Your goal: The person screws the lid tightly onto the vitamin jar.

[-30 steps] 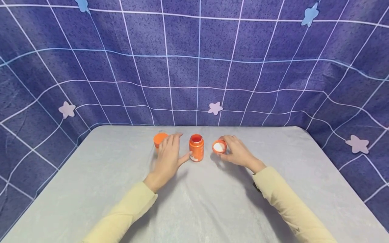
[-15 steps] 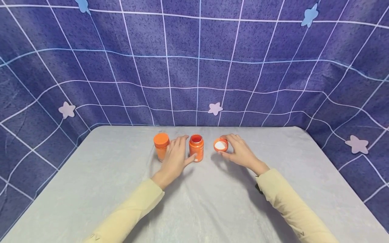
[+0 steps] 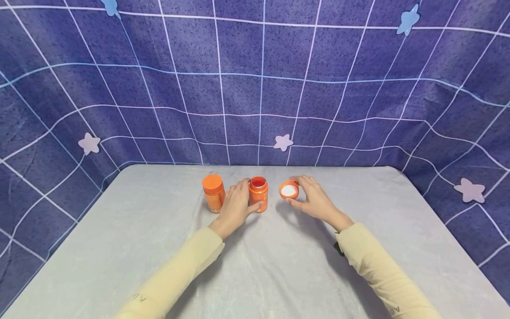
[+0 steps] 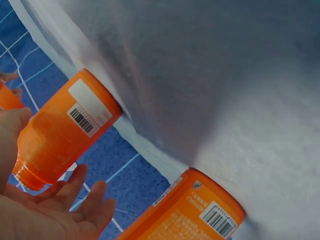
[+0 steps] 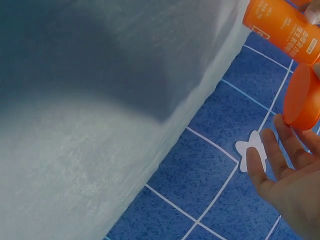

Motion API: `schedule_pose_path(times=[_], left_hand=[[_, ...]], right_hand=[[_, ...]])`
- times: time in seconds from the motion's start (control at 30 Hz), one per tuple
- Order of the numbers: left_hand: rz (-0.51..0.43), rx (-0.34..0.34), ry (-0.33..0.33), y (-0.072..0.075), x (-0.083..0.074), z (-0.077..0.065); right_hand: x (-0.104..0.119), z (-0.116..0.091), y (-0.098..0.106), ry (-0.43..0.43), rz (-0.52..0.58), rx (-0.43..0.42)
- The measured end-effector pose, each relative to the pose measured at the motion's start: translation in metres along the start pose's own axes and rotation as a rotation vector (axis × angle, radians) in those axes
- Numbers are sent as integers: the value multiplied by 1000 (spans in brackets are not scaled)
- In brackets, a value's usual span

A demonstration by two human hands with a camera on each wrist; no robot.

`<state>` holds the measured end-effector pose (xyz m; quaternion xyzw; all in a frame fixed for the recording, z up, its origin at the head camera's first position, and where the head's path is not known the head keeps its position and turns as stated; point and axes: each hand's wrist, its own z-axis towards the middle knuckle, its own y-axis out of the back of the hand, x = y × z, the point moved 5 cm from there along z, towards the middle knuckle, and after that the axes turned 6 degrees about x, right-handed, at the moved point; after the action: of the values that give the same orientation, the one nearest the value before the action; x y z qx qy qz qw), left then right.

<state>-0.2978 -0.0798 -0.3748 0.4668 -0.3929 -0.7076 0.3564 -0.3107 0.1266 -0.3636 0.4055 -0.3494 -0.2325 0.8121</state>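
Note:
An uncapped orange bottle (image 3: 259,201) stands upright at the middle of the table, its red-looking mouth uncovered. My left hand (image 3: 235,206) is at its left side, thumb across the front and fingertips beside the rim. In the left wrist view, the bottle (image 4: 65,130) lies between thumb and fingers, and the outer fingers (image 4: 90,210) are spread off its wall. My right hand (image 3: 316,201) pinches an orange screw cap (image 3: 288,190) by its edge, white inside showing. The right wrist view shows the cap's (image 5: 300,97) smooth outer top, with the other fingers extended.
A second orange bottle (image 3: 214,195), capped, stands left of the left hand; its barcode side (image 4: 200,210) shows in the left wrist view. Pale grey cloth covers the table (image 3: 279,266). Behind the table's far edge hangs a blue gridded curtain (image 3: 239,97) with stars.
My left hand has moved right, away from the capped bottle and in around the uncapped one. The cap in my right hand has shifted slightly right and back. Both bottles stay in place.

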Motion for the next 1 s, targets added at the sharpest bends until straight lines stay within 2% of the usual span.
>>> schedule_pose_path(times=[0.2,0.67,1.0], left_hand=[[12,24,31,-5,1,4],[32,1,25,-6,0,4],[37,3,6,-5,-1,-1]], right_hand=[[4,-1,2,-15,23,-1],[7,0,0,-17,21,18],[12,-1,0,-21,41,35]])
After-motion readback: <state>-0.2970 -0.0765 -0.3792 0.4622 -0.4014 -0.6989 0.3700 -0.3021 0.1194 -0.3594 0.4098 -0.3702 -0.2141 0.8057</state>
